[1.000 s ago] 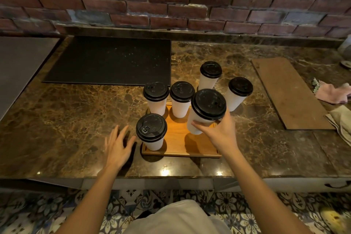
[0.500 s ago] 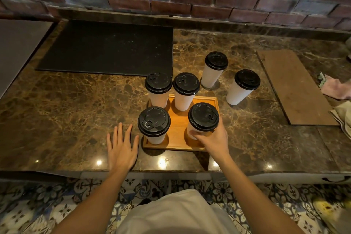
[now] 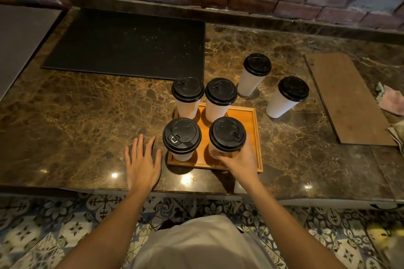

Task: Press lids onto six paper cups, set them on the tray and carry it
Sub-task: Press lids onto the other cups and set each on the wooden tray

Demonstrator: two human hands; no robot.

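Paper cups (image 3: 215, 111): six white cups, each capped with a black lid. Four stand on the wooden tray (image 3: 253, 124) and two on the marble countertop (image 3: 76, 116).
Cup in hand: the near-right cup (image 3: 227, 135), upright on the tray beside the near-left cup (image 3: 181, 136). The hand hides its base, so contact with the tray floor cannot be confirmed.
Right hand (image 3: 240, 160): wrapped round the lower wall of the near-right cup, below the lid. The thumb (image 3: 215, 154) is on the side nearer the person and the fingers (image 3: 248, 141) go round the right side.
Left hand (image 3: 142, 159): flat on the countertop, fingers straight and spread, holding nothing. It lies just beside the tray's near-left corner, close to the near-left cup but apart from it.
Off tray: the far cup (image 3: 249, 83) stands beyond the tray's far right corner. The right-side cup (image 3: 282, 102) stands further right. Both are well apart from either hand.
Handling (judged): light, thin-walled and easily dented, contents unknown. The cups are tall and narrow, so apt to tip. A hard squeeze near the rim could pop a lid.
Hold point: mid to lower wall, with a gentle encircling grip. Do not lift by the lid.
Tray handling (judged): stiff wood with a low rim. Grip opposite edges and keep it level.
Remaining: two cups to load, then the carry.
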